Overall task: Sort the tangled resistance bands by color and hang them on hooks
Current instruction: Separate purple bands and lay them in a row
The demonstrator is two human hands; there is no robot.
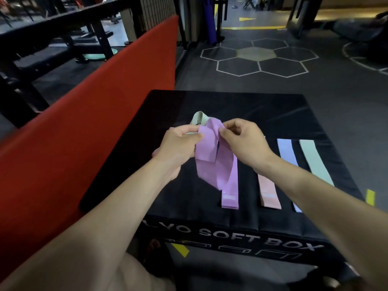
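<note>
Purple band pinched by left hand and right hand above box lettered "SOFT BOX".

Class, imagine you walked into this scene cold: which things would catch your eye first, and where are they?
First, the purple band at the centre, pinched by the left hand and the right hand above the black soft box. Next, the pink band, lilac band and mint band lying flat in a row on the right. A red padded barrier runs along the left.

The right forearm hides parts of the pink band and lavender band.
</note>
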